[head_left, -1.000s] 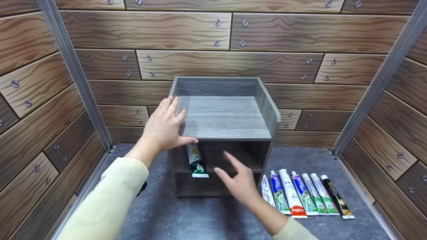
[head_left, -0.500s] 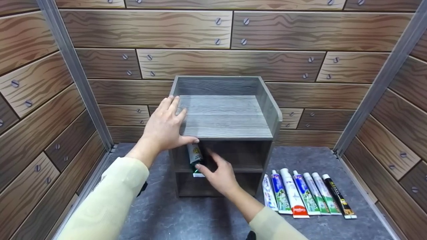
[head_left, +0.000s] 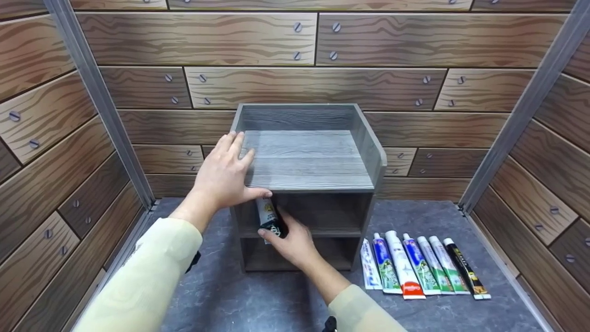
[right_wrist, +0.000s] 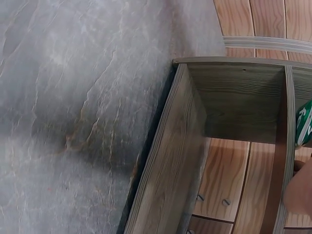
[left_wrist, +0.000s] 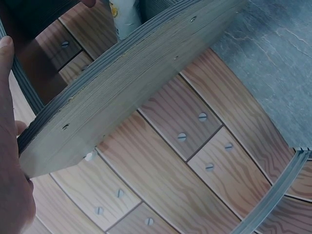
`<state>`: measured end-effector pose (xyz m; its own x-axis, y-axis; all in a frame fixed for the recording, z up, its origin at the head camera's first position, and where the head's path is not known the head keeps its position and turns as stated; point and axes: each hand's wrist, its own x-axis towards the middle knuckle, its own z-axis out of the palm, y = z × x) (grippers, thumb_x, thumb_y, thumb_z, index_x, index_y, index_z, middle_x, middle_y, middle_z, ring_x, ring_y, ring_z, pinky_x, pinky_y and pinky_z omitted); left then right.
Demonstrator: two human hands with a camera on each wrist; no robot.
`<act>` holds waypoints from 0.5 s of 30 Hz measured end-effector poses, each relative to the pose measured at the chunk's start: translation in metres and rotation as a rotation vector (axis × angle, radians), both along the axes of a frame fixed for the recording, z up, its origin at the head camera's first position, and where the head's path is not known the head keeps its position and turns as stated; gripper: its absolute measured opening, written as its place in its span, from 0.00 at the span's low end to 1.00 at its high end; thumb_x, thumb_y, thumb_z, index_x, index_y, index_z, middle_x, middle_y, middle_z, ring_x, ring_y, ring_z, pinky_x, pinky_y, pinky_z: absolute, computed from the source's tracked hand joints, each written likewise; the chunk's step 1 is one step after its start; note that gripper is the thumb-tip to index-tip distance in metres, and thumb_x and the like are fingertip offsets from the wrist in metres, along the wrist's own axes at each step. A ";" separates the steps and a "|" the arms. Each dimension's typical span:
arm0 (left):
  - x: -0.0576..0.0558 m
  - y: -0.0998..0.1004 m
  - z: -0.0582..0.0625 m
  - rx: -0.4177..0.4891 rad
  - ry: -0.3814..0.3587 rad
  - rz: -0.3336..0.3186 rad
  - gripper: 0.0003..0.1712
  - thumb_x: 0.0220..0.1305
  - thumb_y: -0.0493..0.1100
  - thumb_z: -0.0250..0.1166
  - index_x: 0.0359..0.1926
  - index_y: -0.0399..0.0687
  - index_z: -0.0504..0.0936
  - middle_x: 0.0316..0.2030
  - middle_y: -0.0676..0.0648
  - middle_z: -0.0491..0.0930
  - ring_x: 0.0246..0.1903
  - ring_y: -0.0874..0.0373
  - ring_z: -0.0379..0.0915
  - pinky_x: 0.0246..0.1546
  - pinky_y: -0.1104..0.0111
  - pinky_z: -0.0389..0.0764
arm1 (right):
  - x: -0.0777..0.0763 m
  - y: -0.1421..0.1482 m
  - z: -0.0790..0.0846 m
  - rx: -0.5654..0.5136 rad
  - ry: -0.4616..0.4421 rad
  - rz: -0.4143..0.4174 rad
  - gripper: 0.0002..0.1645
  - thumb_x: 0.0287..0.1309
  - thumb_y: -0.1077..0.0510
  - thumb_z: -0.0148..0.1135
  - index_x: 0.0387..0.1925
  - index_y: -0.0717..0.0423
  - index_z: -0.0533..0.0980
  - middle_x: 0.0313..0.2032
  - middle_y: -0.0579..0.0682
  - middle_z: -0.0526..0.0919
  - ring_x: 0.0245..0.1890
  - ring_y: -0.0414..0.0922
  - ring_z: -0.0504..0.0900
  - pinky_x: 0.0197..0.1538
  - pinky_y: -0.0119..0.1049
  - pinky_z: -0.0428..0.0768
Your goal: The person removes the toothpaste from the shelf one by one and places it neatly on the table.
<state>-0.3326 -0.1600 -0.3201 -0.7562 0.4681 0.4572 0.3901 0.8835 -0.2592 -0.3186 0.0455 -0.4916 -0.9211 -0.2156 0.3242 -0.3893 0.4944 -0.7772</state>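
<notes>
A small grey wooden shelf unit stands in the middle, with a raised rim on top and two compartments below. My left hand rests on its upper left side, fingers straight and thumb along the front edge of the top board. A toothpaste tube, white with a dark green end, lies at the left of the upper compartment, its flat end towards me. My right hand grips that flat end, thumb in front and fingers partly hidden inside the compartment. The right wrist view shows the tube's green end beside the fingers.
Several toothpaste tubes lie in a row on the grey marbled table, right of the shelf unit. A black and gold tube ends that row. Wood-patterned panels enclose the table at the back and sides.
My right hand has moved left and into the upper compartment, and now holds the tube's end. The tube's end has gone slightly inward. My left hand has stayed on the shelf unit.
</notes>
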 end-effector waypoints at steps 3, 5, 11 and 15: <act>0.000 0.000 0.000 -0.001 -0.002 -0.002 0.65 0.54 0.87 0.61 0.71 0.37 0.77 0.76 0.26 0.61 0.77 0.31 0.57 0.81 0.48 0.53 | 0.000 -0.002 -0.001 0.029 0.016 -0.018 0.51 0.62 0.33 0.71 0.78 0.55 0.69 0.61 0.62 0.84 0.57 0.57 0.84 0.61 0.56 0.80; 0.000 0.000 0.000 -0.005 -0.004 -0.001 0.65 0.54 0.87 0.61 0.71 0.37 0.77 0.76 0.26 0.61 0.77 0.31 0.57 0.81 0.49 0.53 | 0.001 -0.003 -0.002 0.045 0.024 -0.024 0.51 0.62 0.33 0.71 0.78 0.55 0.68 0.62 0.62 0.83 0.57 0.58 0.84 0.63 0.59 0.78; 0.000 0.000 0.001 -0.007 -0.001 0.001 0.65 0.54 0.87 0.61 0.71 0.37 0.77 0.76 0.26 0.62 0.77 0.32 0.56 0.81 0.49 0.53 | 0.002 -0.008 -0.001 0.094 0.010 -0.031 0.53 0.61 0.32 0.70 0.80 0.51 0.66 0.67 0.62 0.79 0.66 0.60 0.78 0.69 0.71 0.62; 0.000 -0.001 0.000 -0.005 0.002 -0.002 0.65 0.54 0.87 0.61 0.71 0.37 0.77 0.76 0.26 0.62 0.77 0.32 0.57 0.80 0.48 0.53 | 0.002 -0.012 0.000 0.120 -0.016 -0.036 0.54 0.62 0.30 0.68 0.81 0.49 0.64 0.71 0.59 0.77 0.68 0.61 0.76 0.70 0.72 0.60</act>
<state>-0.3327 -0.1613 -0.3197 -0.7546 0.4720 0.4559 0.3913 0.8814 -0.2647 -0.3169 0.0339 -0.4915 -0.9340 -0.2183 0.2829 -0.3571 0.5980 -0.7175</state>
